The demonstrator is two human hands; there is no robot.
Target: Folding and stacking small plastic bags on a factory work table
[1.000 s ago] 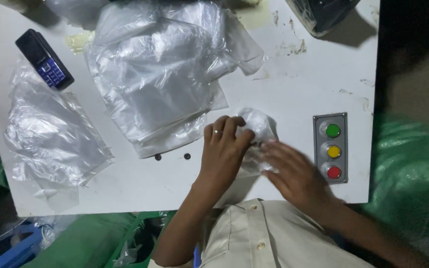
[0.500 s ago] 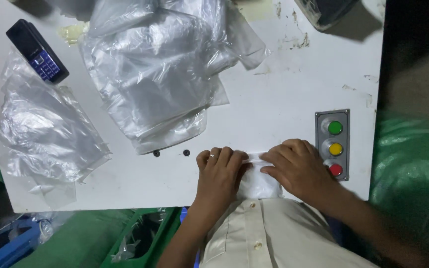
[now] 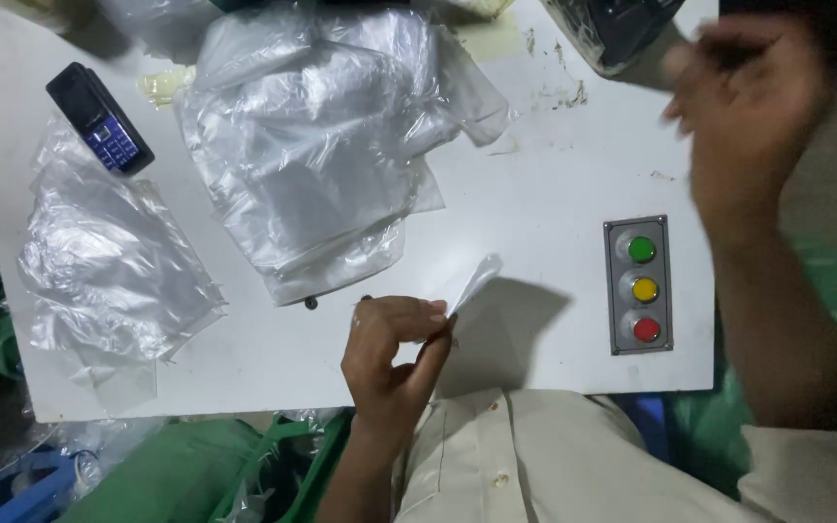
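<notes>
1. Plastic: two heaps of clear bags, a large heap [image 3: 317, 145] and a smaller heap [image 3: 108, 261]; one phone [image 3: 99, 118]; one three-button box [image 3: 639, 285].
2. Left hand [image 3: 394, 353] pinches a small clear bag [image 3: 472, 283] (it juts up and to the right from the fingertips) above the white tabletop [image 3: 535, 174].
3. Right hand [image 3: 743, 107] is raised and blurred; grip cannot be told.

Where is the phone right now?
In the head view, the phone lies at the far left of the white table, just above a crumpled clear bag and left of the big bag pile.
</notes>
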